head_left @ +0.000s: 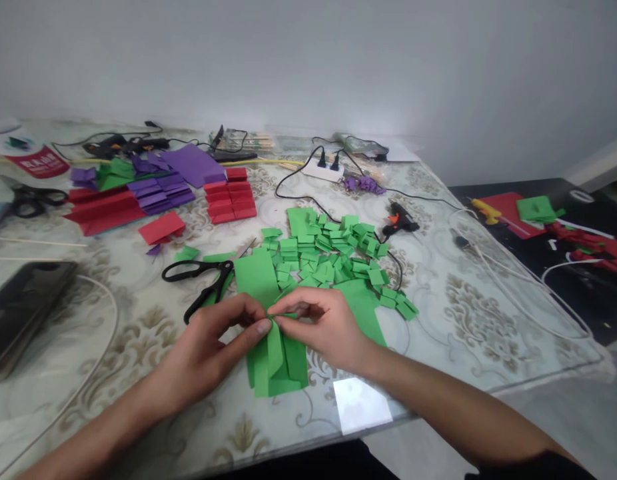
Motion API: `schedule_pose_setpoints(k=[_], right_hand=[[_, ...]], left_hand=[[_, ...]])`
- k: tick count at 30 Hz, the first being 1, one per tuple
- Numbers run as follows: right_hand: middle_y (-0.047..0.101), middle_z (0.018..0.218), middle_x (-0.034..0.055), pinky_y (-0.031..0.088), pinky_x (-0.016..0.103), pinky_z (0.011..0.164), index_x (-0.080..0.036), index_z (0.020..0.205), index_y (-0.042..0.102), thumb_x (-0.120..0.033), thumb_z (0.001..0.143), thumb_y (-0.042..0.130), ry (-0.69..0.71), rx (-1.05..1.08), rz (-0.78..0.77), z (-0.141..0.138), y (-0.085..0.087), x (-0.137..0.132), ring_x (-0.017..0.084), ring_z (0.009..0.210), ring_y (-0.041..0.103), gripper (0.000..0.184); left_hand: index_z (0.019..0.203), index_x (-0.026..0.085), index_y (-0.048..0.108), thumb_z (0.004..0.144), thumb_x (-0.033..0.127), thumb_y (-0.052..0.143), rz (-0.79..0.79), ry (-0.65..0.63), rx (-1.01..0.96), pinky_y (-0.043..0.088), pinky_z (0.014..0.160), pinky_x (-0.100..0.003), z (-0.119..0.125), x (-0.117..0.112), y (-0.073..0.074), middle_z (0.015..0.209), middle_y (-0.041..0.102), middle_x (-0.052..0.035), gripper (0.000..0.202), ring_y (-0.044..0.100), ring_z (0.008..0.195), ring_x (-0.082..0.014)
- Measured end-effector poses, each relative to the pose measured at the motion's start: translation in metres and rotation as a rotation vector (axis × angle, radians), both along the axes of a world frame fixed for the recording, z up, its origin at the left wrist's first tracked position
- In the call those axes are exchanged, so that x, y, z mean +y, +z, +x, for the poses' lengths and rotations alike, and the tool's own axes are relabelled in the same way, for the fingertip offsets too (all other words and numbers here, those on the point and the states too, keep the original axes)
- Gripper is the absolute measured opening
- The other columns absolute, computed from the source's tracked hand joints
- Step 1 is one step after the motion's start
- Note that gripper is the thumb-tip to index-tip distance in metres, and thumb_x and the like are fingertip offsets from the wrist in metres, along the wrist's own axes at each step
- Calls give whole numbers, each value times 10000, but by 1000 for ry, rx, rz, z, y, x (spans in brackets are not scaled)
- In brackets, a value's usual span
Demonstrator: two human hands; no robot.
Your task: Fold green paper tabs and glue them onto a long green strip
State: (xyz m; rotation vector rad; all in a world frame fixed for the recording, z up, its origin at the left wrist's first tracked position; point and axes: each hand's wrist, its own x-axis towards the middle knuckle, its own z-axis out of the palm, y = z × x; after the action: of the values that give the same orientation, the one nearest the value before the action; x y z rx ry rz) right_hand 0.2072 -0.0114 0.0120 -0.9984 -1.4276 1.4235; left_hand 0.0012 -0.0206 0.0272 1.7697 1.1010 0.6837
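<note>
My left hand (pixel 213 347) and my right hand (pixel 321 327) meet at the table's front, both pinching the top of a folded green paper strip (pixel 278 363) that lies on the patterned table (pixel 463 313). The fingertips of the two hands touch over the fold. More long green strips (pixel 256 277) lie just behind my hands. Behind those sits a heap of small folded green paper squares (pixel 333 257). Black scissors (pixel 201 277) lie left of the strips, close to my left hand.
Red paper pieces (pixel 231 200), purple paper (pixel 161 187) and red strips (pixel 103 210) lie at the back left. A black glue gun (pixel 401 220), a power strip (pixel 323 170) with cables, a phone (pixel 23 307) at left, more scissors (pixel 31 199). Another glue gun (pixel 486 211) lies on the floor right.
</note>
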Motion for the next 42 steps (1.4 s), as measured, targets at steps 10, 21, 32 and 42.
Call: schedule_pose_setpoints(k=[10, 21, 32, 42], right_hand=[[767, 793, 3, 564, 254, 693, -201, 857, 761, -184, 698, 885, -30, 101, -75, 1, -2, 1, 134, 734, 712, 203], [762, 733, -13, 563, 253, 693, -200, 816, 738, -224, 594, 966, -20, 137, -180, 1, 5, 3, 133, 695, 719, 319], [686, 687, -30, 527, 262, 656, -184, 819, 740, -298, 696, 911, 47, 137, -176, -1, 3, 1, 110, 633, 632, 240], [749, 803, 4, 537, 252, 681, -190, 874, 740, -357, 720, 900, 124, 237, -362, 5, -3, 8, 130, 733, 697, 278]], left_hand=[[953, 215, 671, 993, 363, 605, -76, 22, -86, 453, 673, -223, -2, 2, -7, 814, 648, 22, 167, 594, 753, -127], [937, 213, 662, 1012, 367, 564, -38, -4, -68, 438, 658, -239, -3, 2, -4, 799, 624, 16, 197, 555, 736, -136], [966, 208, 591, 1059, 380, 449, 1, -10, 5, 441, 668, -255, -2, -3, -6, 813, 572, 4, 241, 527, 738, -149], [891, 193, 627, 1041, 426, 454, -66, 8, -31, 430, 647, -271, -1, 0, 3, 779, 557, -7, 327, 497, 728, -164]])
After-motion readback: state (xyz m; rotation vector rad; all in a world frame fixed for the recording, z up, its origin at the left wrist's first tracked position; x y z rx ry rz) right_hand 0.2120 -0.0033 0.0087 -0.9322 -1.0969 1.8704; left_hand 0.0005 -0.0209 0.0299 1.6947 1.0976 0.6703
